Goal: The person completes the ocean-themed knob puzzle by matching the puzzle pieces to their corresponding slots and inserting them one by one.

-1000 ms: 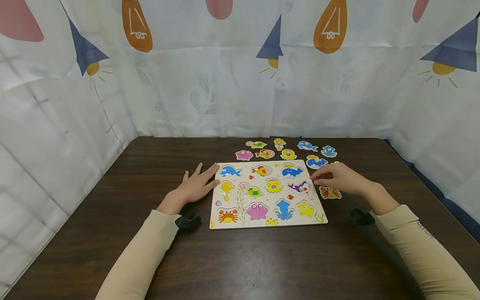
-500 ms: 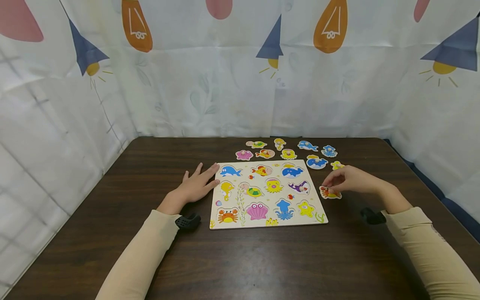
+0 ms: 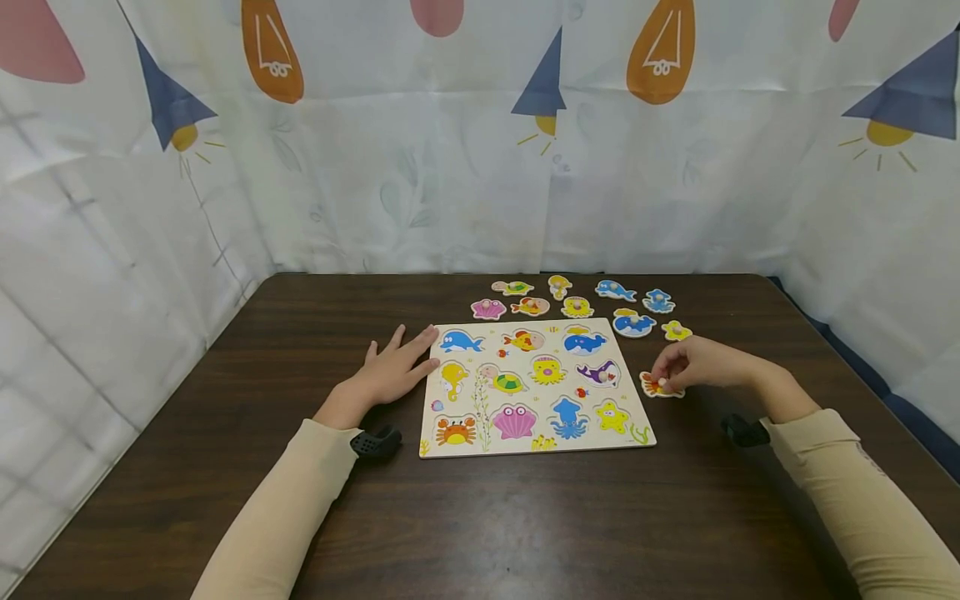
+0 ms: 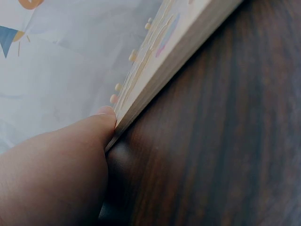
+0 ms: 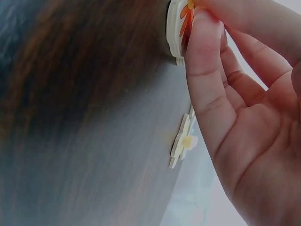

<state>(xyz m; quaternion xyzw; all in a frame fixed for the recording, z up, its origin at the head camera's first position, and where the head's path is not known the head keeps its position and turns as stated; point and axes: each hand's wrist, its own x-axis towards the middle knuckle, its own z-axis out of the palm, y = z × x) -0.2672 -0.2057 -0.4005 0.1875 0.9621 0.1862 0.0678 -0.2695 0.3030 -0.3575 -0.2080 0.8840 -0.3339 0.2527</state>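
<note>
Two hands work at one wooden puzzle board (image 3: 536, 387) on a dark table (image 3: 480, 517). We see our left hand (image 3: 390, 371) lying flat with straight fingers, holding nothing, its thumb touching the board's left edge. Our right hand (image 3: 693, 362) curls its fingertips (image 5: 204, 42) around the knob of one orange crab piece (image 3: 660, 386), which lies on the table just right of the board. We count nine more loose pieces beyond the board's far edge, among them one yellow star piece (image 3: 676, 331). Twelve sea animals are printed on the board.
</note>
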